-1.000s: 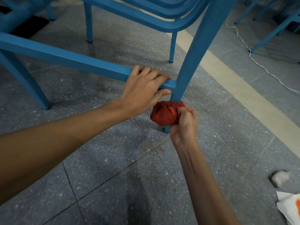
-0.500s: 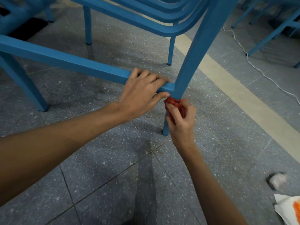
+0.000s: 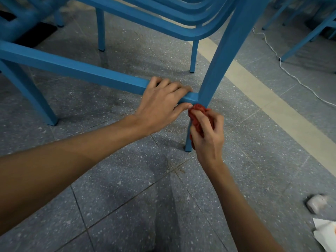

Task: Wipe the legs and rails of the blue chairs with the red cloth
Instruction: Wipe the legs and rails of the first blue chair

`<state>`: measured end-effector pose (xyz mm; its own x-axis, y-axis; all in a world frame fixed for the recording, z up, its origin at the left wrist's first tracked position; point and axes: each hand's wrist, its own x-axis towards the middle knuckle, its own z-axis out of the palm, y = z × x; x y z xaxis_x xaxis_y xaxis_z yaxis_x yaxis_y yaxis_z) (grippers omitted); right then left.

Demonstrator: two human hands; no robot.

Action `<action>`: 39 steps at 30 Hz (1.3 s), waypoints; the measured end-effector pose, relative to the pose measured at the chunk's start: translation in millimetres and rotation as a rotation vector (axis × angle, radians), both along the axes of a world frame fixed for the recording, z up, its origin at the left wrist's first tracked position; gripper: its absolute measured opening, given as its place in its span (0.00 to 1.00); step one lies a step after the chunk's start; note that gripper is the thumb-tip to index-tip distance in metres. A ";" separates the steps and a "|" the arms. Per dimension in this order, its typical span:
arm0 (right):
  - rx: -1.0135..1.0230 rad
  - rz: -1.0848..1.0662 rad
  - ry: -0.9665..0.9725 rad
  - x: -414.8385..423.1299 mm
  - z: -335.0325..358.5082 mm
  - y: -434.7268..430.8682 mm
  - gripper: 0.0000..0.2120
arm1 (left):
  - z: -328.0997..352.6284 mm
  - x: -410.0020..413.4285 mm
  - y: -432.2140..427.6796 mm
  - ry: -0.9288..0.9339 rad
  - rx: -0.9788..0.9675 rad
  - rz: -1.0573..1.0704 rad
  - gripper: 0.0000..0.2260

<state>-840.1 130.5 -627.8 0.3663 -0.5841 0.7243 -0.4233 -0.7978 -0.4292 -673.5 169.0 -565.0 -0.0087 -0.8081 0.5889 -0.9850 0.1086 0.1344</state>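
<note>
Barely started, probably: right hand (image 3: pixel 207 137) clamped the bunched red cloth (image 3: pixel 199 115) round one blue metal chair leg (image 3: pixel 227 51); left hand (image 3: pixel 161 104) gripped the blue rail (image 3: pixel 72 68) beside it, other legs looked unwiped.

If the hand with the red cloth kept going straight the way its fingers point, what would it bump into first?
The right hand points up along the chair leg. It would probably meet the rail joint and the left hand thumb just above the red cloth; depth is unclear.
</note>
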 end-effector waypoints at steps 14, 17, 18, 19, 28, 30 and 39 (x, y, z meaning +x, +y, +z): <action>0.161 0.097 0.545 -41.9 -97.9 -14.8 0.14 | -3.4 0.1 -0.6 -0.034 -0.024 0.014 0.19; 0.186 0.080 0.370 -36.0 -82.5 -10.0 0.14 | -2.6 -0.8 -0.3 -0.018 -0.023 0.017 0.19; 0.187 0.062 0.338 -32.1 -78.1 -6.9 0.14 | -2.2 -1.4 -0.2 -0.007 -0.023 0.017 0.19; 0.205 0.044 0.308 -28.9 -76.3 -3.4 0.14 | -1.7 -2.3 -0.1 0.004 -0.022 0.017 0.19; 0.628 0.018 0.438 -38.1 -118.9 -3.6 0.05 | 1.1 -3.1 0.8 0.033 0.023 0.011 0.20; 0.735 -0.024 0.435 -34.8 -117.1 -4.8 0.05 | 2.7 -3.6 1.1 0.046 0.035 0.007 0.20; 1.128 -0.391 -0.134 -52.1 -112.2 -11.1 0.18 | 6.4 -5.4 2.0 0.067 0.056 -0.009 0.19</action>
<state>-892.2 119.5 -740.0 -0.0159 -0.9687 -0.2478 -0.4518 0.2281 -0.8625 -678.9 171.0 -558.6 0.0214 -0.8397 0.5426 -0.9726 0.1083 0.2059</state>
